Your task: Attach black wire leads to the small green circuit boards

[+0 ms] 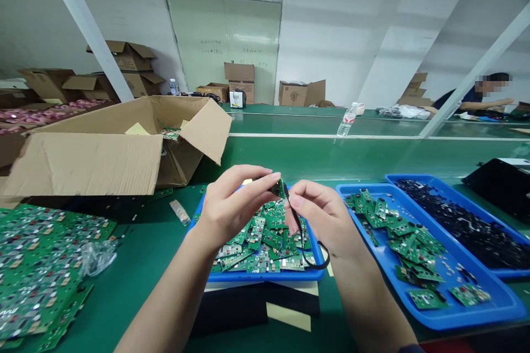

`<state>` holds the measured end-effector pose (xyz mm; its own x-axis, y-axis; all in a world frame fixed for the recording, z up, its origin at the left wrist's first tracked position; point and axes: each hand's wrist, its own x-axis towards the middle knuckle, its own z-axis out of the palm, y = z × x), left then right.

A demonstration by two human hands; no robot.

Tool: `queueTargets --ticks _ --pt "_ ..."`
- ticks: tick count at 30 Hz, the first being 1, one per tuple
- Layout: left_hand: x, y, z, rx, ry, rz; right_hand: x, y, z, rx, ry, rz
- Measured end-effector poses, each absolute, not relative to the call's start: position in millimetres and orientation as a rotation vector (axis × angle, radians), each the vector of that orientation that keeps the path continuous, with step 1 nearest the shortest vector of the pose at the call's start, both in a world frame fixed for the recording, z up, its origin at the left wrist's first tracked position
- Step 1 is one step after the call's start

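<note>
Your left hand (226,204) has its fingers closed around a small green circuit board (278,187), held up over the near end of things, right above the middle blue tray (265,277). Your right hand (321,212) is right beside it, thumb and forefinger pinched on a thin black strip (318,266) that meets the board's edge and hangs down in a loop near your right wrist. Can't tell if the strip is actually attached to the board, fingers are kinda in the way.

The middle tray has a messy heap of similar boards (265,237). Over to your right there's a longer blue tray (455,317) with more boards, and behind that another one full of small black parts (459,215). On your left you've got big green board panels (45,265), with an open carton (95,160) behind them.
</note>
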<state>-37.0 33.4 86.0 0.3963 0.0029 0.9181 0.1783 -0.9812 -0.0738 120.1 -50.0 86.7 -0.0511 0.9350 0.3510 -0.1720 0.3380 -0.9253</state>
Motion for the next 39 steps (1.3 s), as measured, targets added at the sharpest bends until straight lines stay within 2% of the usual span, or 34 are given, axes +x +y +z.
queueTargets --ticks 8,13,16,19,22,27,33,39 --pt "-41 27 93 -2.813 -0.085 -1.6 129 -39 81 -0.684 -1.321 1.298" --pt "-31 21 89 -2.991 -0.146 -1.625 133 -34 75 -0.676 -1.331 1.194" --pt "-26 18 87 -3.005 -0.321 -1.82 135 -29 74 -0.871 -1.353 0.996" --pt "-30 17 90 -2.909 -0.474 -2.257 137 -20 73 -1.123 -1.357 0.84" --pt "-37 17 94 -2.859 -0.543 -2.447 142 -11 69 -1.106 -1.28 0.684" --pt "-34 16 97 -3.126 -0.74 -2.222 149 -16 68 -1.126 -1.238 0.359" --pt "-22 13 93 -3.433 -0.769 -1.969 126 -44 80 -0.939 -1.306 0.493" --pt "-10 14 80 -3.586 -0.814 -1.85 122 -40 81 -0.961 -1.285 0.532"
